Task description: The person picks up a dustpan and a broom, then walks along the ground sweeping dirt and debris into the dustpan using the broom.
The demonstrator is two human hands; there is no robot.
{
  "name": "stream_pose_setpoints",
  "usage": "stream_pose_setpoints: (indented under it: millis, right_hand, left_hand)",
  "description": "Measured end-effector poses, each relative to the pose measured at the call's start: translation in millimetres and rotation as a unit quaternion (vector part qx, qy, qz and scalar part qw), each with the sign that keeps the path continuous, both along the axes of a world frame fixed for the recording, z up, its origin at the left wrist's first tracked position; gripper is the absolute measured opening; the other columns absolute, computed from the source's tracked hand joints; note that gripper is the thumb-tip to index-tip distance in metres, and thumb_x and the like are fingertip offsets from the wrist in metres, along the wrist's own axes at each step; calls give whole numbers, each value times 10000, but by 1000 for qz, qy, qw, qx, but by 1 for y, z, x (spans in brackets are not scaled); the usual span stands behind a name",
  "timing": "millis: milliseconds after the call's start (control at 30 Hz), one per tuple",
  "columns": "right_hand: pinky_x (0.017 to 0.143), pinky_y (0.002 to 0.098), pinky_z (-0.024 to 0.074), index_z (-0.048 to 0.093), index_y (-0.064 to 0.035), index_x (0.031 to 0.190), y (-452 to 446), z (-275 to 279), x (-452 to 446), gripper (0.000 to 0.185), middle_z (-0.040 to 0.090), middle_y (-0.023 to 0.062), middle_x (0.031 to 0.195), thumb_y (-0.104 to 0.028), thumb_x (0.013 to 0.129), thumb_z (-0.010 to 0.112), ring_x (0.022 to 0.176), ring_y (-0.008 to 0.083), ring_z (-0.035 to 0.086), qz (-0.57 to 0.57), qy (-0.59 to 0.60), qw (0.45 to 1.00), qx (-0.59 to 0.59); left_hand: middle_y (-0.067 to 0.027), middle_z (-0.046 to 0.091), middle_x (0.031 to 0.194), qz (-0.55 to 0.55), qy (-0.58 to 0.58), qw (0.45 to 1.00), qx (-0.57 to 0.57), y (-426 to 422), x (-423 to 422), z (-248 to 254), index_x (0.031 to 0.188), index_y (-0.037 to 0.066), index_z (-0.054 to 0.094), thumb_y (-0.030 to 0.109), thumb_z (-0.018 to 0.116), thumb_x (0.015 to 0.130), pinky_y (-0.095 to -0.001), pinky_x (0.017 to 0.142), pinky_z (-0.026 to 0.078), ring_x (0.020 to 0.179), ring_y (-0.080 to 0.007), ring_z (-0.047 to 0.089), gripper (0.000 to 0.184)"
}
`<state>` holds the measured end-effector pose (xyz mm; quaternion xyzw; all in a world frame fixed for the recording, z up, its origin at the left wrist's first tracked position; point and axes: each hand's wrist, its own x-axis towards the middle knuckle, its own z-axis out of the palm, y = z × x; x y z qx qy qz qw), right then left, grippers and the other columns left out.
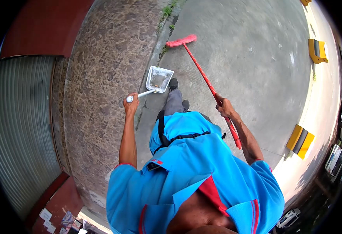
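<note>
My left hand (131, 103) is closed round the white handle of a long-handled dustpan (160, 79). Its whitish pan is over the ground in front of my shoe, with a little debris inside. The red shaft of a broom (205, 76) passes through my right hand (226, 108), whose fingers are wrapped round it. The broom's red head (182, 41) lies ahead of the dustpan, at the seam between the grey concrete and the patterned paving. The shaft's lower end sticks out behind my right hand, beside my blue shirt.
Brown patterned paving (100, 78) runs along my left, beside a corrugated metal shutter (21, 128). Grey concrete (252, 74) spreads to the right. Yellow-and-black blocks (300, 141) line its far edge, with parked vehicles beyond. Weeds (167, 11) grow along the seam ahead.
</note>
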<state>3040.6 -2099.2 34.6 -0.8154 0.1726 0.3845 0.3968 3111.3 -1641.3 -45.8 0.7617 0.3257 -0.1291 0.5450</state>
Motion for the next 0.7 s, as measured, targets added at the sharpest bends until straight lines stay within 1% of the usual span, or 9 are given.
stream_pose_setpoints:
  millis: [100,167,233,367,433,467,567,633,700]
  right_hand:
    - [501,405,476,377,-38,1390,8,-24,31,671,600,186,638,-1,731,492,495,254,598,-32,-47,998,12]
    - [521,415,486,438,-36,1332,11,-29,48,602,607,207,647,-2,734,498,542,293,627,26,-35,999,-27]
    - [637,472,496,402,-58,1341,21,-26,49,623,630,271,764,-10,730,513,711,393,646,118,-38,990,-64]
    - [738,490,486,330,-92,1410,18,-7,15,710,623,295,942,-21,735,538,878,411,624,227,2,970,-84]
    - [749,457,497,345,-63,1408,2,1,-7,704,622,303,969,-25,731,534,883,378,643,214,-23,976,8]
    - [749,457,497,345,-63,1408,0,16,-4,704,622,303,969,-25,731,534,883,378,643,215,-22,976,7]
    - [751,409,502,369,-24,1395,-8,56,9,678,629,298,976,2,730,499,885,319,659,148,55,986,51]
    - [620,366,476,363,-25,1410,-14,50,2,687,612,127,760,18,736,492,641,200,579,109,25,993,45]
    - [544,346,445,345,-49,1427,-5,52,15,697,551,88,699,38,745,462,557,168,520,90,-8,995,37]
  left_hand:
    - [-43,581,628,22,2,1000,-2,-3,9,14,904,52,684,220,634,809,-255,495,474,545,-112,558,200]
    - [-43,582,636,48,6,999,-7,-6,13,19,902,53,684,218,633,808,-254,500,475,559,-110,562,197]
    - [-49,594,663,42,8,999,0,-7,22,21,906,54,684,228,623,816,-252,503,472,590,-111,574,205]
    - [-58,611,690,19,25,999,10,-6,35,14,908,53,685,232,625,810,-268,549,479,612,-127,586,212]
    - [-68,626,723,-52,4,996,69,-3,33,-12,905,49,685,218,622,800,-296,611,483,644,-150,597,209]
    - [-76,641,746,-50,-17,997,60,-4,28,-25,895,44,684,197,617,794,-312,676,480,698,-166,607,195]
    - [-86,657,768,-57,1,998,42,-13,21,-15,901,45,686,180,607,807,-318,706,482,743,-176,617,182]
    - [-91,674,805,-71,-31,995,66,-11,13,-22,908,44,685,167,607,814,-321,738,479,787,-181,627,173]
    - [-106,678,839,-87,-10,993,80,-17,11,-15,916,41,683,164,610,814,-323,747,478,808,-197,634,176]
